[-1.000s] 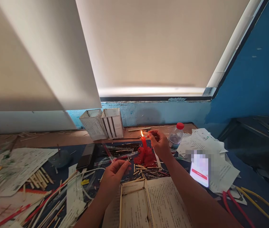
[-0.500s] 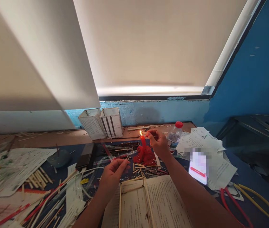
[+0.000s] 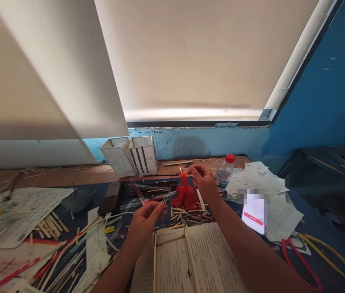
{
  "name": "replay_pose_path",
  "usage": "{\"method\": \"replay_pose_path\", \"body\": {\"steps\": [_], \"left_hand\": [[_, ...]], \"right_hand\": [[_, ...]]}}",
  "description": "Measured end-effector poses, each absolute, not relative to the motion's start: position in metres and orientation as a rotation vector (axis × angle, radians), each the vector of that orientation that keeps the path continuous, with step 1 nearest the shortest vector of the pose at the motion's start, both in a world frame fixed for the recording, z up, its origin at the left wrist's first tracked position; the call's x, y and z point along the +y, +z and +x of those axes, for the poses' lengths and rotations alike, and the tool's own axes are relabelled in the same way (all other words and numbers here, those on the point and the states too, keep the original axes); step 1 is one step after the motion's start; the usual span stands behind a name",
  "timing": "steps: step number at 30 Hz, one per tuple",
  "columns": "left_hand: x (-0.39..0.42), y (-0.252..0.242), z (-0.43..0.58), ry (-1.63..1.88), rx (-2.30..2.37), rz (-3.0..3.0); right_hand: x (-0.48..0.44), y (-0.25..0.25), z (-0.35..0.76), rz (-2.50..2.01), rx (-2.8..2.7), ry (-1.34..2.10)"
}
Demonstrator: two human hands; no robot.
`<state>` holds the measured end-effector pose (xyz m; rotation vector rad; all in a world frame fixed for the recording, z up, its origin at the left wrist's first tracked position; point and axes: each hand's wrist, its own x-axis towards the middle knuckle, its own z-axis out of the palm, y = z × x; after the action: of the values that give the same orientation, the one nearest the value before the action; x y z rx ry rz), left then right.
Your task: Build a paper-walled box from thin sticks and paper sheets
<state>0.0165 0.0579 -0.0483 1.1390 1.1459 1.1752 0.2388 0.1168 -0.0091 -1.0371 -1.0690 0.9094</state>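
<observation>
A lit red candle [image 3: 184, 179] stands in a mound of melted red wax [image 3: 186, 198] at the middle of the table. Just right of its flame is my right hand [image 3: 204, 179], fingers pinched on a thin stick [image 3: 187, 173] whose tip is near the flame. My left hand [image 3: 148, 215] is lower and to the left, thumb and fingertips pressed together; what they hold, if anything, is too small to name. Below both hands lies a paper-covered frame [image 3: 172, 260] with thin wooden edges, on printed sheets [image 3: 213, 252].
Two paper-covered boxes [image 3: 143, 156] stand by the wall. A water bottle [image 3: 223, 175] and a lit phone [image 3: 254, 211] are at the right, with papers [image 3: 282, 215] and pliers [image 3: 328, 252]. Sticks [image 3: 50, 226], cables and a black device [image 3: 110, 198] lie left.
The candle flame looks smaller. My right hand has shifted very slightly, and the stick beside the flame shows a little more. My left hand is almost still.
</observation>
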Motion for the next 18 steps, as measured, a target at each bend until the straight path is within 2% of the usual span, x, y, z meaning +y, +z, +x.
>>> {"method": "replay_pose_path", "body": {"steps": [18], "left_hand": [[0.0599,-0.0548,0.0154,1.174,1.144,1.195]], "right_hand": [[0.1174,-0.0081,0.2368,-0.998,-0.938,1.043]]}}
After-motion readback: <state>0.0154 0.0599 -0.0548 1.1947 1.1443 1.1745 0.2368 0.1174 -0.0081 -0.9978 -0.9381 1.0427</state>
